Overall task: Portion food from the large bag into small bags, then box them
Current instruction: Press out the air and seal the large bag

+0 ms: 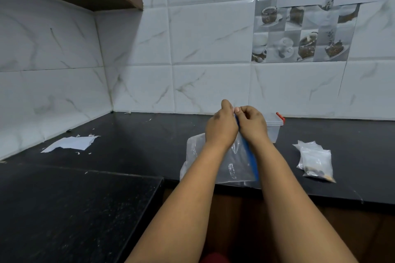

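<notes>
At the far left a torn sheet of white paper (70, 143) lies on the black worktop (132, 147), with small scraps scattered round it, well apart from the work. Moving right, the left hand (221, 128) and the right hand (252, 127) meet at the top of the large bag (224, 160), a clear zip bag with a blue seal strip that stands near the worktop's front edge; each grip is closed in a pinch on the bag's mouth, the two nearly touching. Whether they are parting the seal or pressing it together I cannot tell. Dark food sits low in the bag. The likely trouble is a spill: the bag is slack and held only by its top, so a sharp tug on the seal could tip it toward the edge and shed its contents over the front. Just behind the right hand stands a clear plastic box (273, 128) with a red clasp, partly hidden. Further right the small bags (316, 162) lie in a loose pile, at least one with dark food inside. The worktop is speckled dark stone running into a corner; the walls are white marbled tile, with a picture tile of cups, a paper marked 3, and a wooden cabinet overhead.
</notes>
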